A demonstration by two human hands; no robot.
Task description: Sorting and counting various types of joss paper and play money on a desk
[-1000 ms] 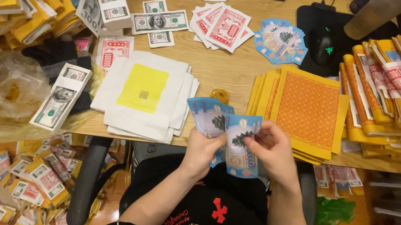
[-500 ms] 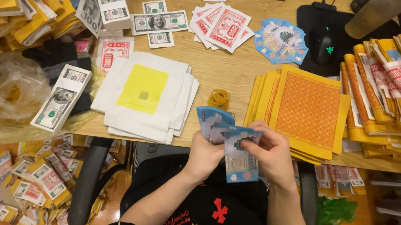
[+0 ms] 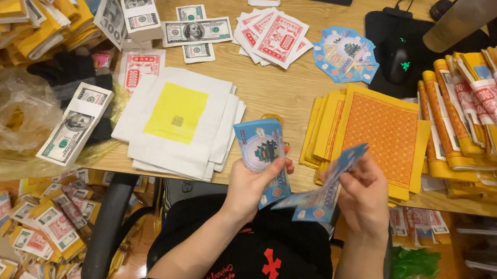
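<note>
Cluttering wooden desk (image 3: 278,93): paper stacks (image 3: 378,135)

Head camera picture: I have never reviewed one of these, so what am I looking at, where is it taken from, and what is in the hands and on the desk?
There is no machine here: a person wears a camera on the head, looking down at their own two bare hands. The left hand keeps a grip on a stack of blue notes, and the right hand holds a few more blue notes beside it. On the wooden desk lie white sheets with a yellow square, orange patterned sheets, red and white notes, green play banknotes and a computer mouse.
</note>
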